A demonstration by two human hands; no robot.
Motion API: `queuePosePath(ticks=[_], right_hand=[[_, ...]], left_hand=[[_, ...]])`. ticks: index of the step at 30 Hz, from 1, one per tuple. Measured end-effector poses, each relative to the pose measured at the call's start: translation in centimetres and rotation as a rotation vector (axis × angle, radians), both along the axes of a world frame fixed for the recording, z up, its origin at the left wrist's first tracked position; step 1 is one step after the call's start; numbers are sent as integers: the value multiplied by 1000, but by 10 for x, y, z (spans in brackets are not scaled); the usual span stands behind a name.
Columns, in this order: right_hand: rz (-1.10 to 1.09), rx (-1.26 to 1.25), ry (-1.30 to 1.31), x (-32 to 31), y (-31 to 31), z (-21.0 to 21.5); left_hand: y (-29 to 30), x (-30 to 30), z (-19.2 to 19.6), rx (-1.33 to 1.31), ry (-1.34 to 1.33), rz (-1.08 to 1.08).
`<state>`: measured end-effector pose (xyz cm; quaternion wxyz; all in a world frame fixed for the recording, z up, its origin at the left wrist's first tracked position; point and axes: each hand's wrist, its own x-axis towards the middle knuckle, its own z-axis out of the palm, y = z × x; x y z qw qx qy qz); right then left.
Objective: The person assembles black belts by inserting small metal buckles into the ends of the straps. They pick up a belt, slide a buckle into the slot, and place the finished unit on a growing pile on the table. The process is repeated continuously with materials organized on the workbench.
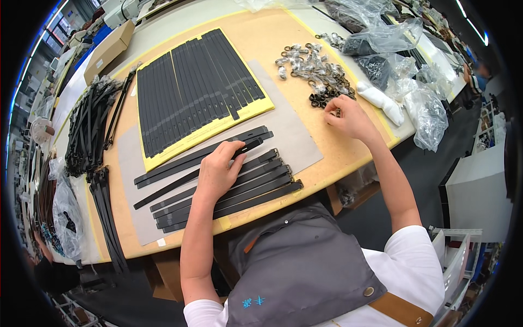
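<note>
My left hand (219,169) is closed on the upper end of a black strap (168,189), which slants down to the left across a grey mat (297,136). Just below it lie several black straps with buckles (256,200) at their right ends. Two loose straps (180,163) rest above it. Over at the right, my right hand (351,117) has its fingertips drawn together at the near edge of a pile of small dark metal rings or buckles (317,100). Whatever sits between those fingers is hidden.
A yellow sheet (259,109) bears a row of black straps. Bundled straps (87,125) hang over the table's left side. Plastic-wrapped metal pieces (313,62) lie behind the ring pile. Clear plastic bags (425,117) and a white roll (380,102) line the right edge; a cardboard box (109,52) stands far left.
</note>
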<state>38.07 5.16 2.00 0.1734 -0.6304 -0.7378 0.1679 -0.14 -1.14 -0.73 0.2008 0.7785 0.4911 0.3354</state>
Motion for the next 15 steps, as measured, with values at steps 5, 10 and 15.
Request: queuePosePath(ticks=[5, 10, 15], right_hand=[[9, 92, 56, -17, 25, -10], [90, 236, -36, -23, 35, -21], [181, -370, 819, -57, 16, -12]], left_hand=[[0, -1, 1, 50, -8, -6], [0, 0, 3, 67, -42, -11], [-3, 3, 6, 93, -88, -38]])
